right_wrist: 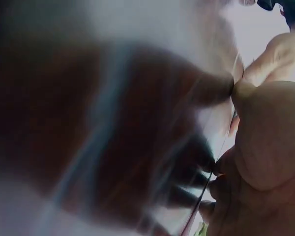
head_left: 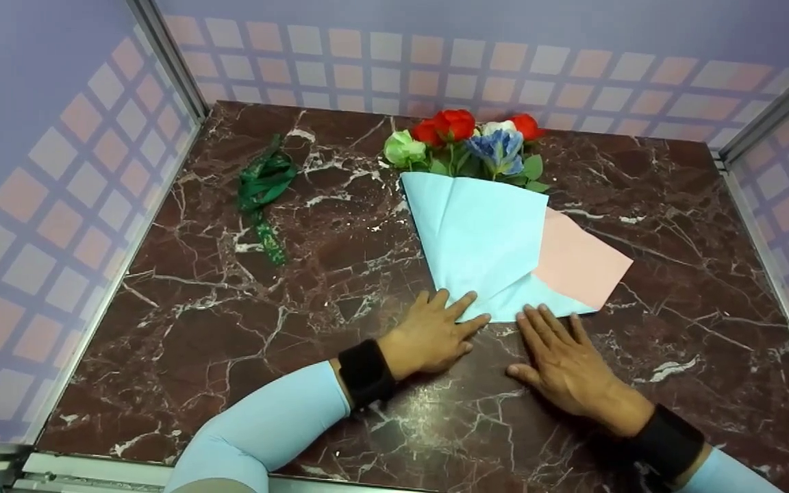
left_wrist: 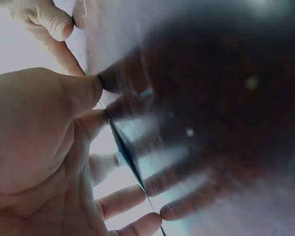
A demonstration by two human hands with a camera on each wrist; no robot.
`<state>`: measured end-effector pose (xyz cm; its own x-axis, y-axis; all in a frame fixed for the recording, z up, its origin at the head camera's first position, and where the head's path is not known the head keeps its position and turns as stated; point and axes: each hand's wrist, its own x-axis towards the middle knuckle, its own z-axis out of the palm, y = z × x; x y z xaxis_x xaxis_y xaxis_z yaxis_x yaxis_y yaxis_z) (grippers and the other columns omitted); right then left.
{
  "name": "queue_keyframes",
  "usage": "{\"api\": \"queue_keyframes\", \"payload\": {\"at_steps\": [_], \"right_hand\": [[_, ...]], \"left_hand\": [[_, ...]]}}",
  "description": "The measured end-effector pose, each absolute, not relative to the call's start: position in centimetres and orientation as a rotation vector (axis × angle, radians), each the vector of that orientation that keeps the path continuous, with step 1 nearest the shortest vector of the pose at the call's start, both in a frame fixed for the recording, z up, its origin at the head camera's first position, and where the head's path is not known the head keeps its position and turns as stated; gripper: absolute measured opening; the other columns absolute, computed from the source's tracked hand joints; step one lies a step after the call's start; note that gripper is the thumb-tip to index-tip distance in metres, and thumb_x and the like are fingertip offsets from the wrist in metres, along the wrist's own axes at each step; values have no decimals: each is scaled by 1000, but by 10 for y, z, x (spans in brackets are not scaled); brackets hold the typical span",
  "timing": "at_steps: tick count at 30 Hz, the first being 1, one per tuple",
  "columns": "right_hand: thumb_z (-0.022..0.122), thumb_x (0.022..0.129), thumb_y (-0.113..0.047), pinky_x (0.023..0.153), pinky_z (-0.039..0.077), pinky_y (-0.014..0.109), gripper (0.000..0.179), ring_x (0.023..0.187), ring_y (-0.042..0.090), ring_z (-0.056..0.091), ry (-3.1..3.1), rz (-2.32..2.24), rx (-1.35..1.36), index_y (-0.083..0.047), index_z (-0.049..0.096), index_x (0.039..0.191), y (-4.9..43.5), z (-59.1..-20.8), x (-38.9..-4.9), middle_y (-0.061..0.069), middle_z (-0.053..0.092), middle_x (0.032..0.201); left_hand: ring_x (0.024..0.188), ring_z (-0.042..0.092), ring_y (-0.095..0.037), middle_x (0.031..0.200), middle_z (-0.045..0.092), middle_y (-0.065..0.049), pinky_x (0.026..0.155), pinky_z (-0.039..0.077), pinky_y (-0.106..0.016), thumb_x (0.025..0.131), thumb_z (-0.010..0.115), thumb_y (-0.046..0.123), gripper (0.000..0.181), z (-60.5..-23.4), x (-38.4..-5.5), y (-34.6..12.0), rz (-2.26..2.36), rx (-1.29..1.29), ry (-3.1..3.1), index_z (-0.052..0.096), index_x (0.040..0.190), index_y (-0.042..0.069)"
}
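A bouquet of red, white, green and blue flowers (head_left: 456,130) lies on the table, its stems covered by light blue wrapping paper (head_left: 483,226). A pink sheet (head_left: 579,257) shows at the right of the blue fold. My left hand (head_left: 429,335) has its fingers spread, with fingertips on the lower left corner of the paper. To its right, my right hand (head_left: 562,370) lies flat with fingertips at the bottom edge of the paper and thumb out to the side. Both wrist views show the left palm (left_wrist: 34,137) and right palm (right_wrist: 270,137) low over the glossy surface.
A bundle of green ribbon (head_left: 268,178) lies on the left of the dark red marbled table (head_left: 326,287), one patterned end trailing forward. Checkered panels (head_left: 394,68) in metal frames stand along the back and both sides.
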<state>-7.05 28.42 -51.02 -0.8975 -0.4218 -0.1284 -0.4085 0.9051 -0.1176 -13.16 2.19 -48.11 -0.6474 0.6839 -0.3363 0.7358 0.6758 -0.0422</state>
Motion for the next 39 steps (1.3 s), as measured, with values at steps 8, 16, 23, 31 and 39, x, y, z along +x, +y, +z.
{"api": "queue_keyframes", "payload": {"at_steps": [8,16,23,31,39], "right_hand": [[36,109,-62,122,-2,78,88,158,53,10,2899,-147,-304,3,20,165,346,-497,-76,29,9,172],[34,113,-52,117,18,81,81,142,65,33,3071,-278,-74,17,34,154,376,-479,-101,44,33,157],[46,111,-44,95,39,81,75,122,71,44,3153,-500,36,19,34,151,374,-487,-135,50,44,138],[36,107,-66,104,21,89,106,139,77,16,2952,-455,215,26,13,153,379,-499,-160,55,13,154],[37,111,-51,115,8,86,83,149,71,3,2938,-529,115,19,28,155,373,-497,-163,51,7,161]], "left_hand": [[159,24,-38,179,5,0,127,28,-59,113,32,53,61,-476,-133,22,-211,1113,2591,14,169,40],[152,40,-39,178,12,-6,120,43,-52,110,42,55,75,-468,-145,36,-161,1078,2630,6,171,30],[144,46,-35,171,29,-12,112,50,-48,108,44,59,73,-470,-159,51,-176,1026,2711,27,169,22],[148,39,-33,170,35,-6,119,42,-52,106,49,60,68,-478,-162,55,-133,1099,2751,46,157,15],[144,42,-31,165,40,-4,115,44,-49,103,52,63,75,-479,-167,58,-165,1120,2761,38,162,18]]}}
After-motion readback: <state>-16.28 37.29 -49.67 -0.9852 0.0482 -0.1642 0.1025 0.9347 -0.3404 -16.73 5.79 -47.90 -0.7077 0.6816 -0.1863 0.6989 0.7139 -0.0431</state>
